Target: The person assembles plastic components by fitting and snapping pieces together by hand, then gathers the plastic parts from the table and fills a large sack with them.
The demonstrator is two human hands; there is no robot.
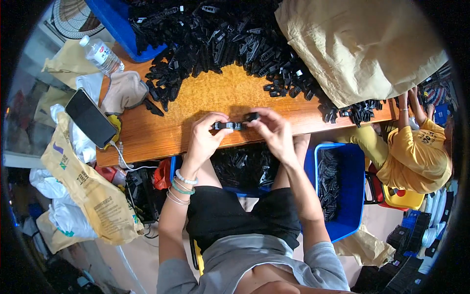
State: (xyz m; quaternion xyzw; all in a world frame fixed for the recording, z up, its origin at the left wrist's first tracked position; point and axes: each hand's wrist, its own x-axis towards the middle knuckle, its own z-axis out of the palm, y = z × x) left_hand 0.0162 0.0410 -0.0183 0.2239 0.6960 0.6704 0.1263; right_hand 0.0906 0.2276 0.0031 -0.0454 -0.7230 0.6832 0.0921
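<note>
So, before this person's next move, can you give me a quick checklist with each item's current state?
1. Left hand on the black part: ok, gripping it.
2. Right hand on the small piece: ok, pinched.
3. Piece touching the part: cannot tell, too small here.
4. Phone away from both hands: ok, by the table's left edge.
5. No loose parts on the table: not ok, a pile covers its far side.

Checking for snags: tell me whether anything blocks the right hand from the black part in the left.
Nothing visible does. The right hand, holding a small black piece, is right beside the black part in the left hand.
</note>
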